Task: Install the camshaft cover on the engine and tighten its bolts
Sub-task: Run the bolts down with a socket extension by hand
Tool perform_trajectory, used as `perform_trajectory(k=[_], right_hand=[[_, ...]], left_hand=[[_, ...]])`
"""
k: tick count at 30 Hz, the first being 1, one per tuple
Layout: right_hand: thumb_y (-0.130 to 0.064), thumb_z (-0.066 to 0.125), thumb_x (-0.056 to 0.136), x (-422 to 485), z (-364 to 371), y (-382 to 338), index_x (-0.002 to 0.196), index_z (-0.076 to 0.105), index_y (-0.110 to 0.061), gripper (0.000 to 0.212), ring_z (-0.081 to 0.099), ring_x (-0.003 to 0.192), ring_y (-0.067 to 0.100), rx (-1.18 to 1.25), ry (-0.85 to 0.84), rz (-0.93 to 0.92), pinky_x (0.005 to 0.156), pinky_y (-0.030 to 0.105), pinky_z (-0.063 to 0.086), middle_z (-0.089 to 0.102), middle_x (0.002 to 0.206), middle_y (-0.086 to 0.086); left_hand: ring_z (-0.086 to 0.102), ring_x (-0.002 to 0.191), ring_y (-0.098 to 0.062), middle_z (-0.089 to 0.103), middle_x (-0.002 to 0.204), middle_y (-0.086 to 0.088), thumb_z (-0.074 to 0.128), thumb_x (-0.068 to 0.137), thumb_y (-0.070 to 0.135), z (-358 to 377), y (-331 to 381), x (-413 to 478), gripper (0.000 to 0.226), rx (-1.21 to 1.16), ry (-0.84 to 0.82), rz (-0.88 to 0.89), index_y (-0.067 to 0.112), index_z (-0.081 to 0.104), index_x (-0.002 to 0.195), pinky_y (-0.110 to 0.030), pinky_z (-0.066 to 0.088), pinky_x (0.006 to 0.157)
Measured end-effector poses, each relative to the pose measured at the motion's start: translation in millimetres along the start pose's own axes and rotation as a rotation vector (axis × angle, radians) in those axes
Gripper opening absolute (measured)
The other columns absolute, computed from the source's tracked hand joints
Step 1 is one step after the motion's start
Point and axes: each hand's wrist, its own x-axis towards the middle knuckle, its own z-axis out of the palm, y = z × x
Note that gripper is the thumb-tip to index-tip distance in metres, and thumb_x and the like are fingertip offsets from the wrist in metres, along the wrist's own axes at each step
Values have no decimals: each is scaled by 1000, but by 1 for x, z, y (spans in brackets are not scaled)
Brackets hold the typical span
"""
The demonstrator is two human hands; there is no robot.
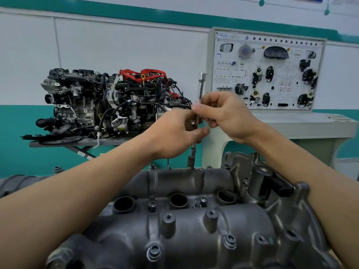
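Observation:
The grey cast camshaft cover (194, 235) fills the lower part of the view, lying on the engine. A long chrome extension bar (201, 84) stands nearly upright, and its socket (191, 159) sits on a bolt at the cover's far edge. My left hand (174, 133) grips the bar low down. My right hand (223, 115) pinches the bar higher up between thumb and fingers. Several bolts (154, 251) sit in bosses along the near edge, and others (203, 200) lie between the round plug holes (178, 199).
A second engine (108, 103) with red hoses sits on a grey stand at the back left. A training board (266, 72) with electrical parts stands on a console at the back right. A teal and white wall runs behind.

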Motion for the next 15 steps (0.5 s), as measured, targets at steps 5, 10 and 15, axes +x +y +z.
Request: perform_trajectory(k=[5, 10, 15], right_hand=[[-40, 79, 66, 1, 2, 2, 67, 61, -16, 30, 42, 50, 8, -15, 84, -7, 48, 20, 35, 51, 55, -7], [-40, 66, 85, 2, -3, -2, 88, 72, -10, 30, 42, 56, 14, 91, -33, 44, 47, 24, 28, 49, 58, -1], [-19, 56, 98, -1, -4, -5, 91, 71, -6, 21, 41, 56, 14, 130, -41, 38, 49, 25, 28, 48, 58, 1]], left_hand=[[72, 63, -17, 74, 70, -4, 70, 92, 14, -6, 5, 0, 12, -87, 58, -57, 11, 68, 81, -37, 60, 65], [74, 88, -27, 77, 94, -14, 52, 100, 3, -8, 9, 0, 18, -209, -89, -129, -2, 69, 106, -42, 61, 81], [75, 89, -19, 78, 93, -9, 58, 99, 11, -4, 5, -1, 16, -216, -61, -136, 4, 71, 105, -42, 58, 91]])
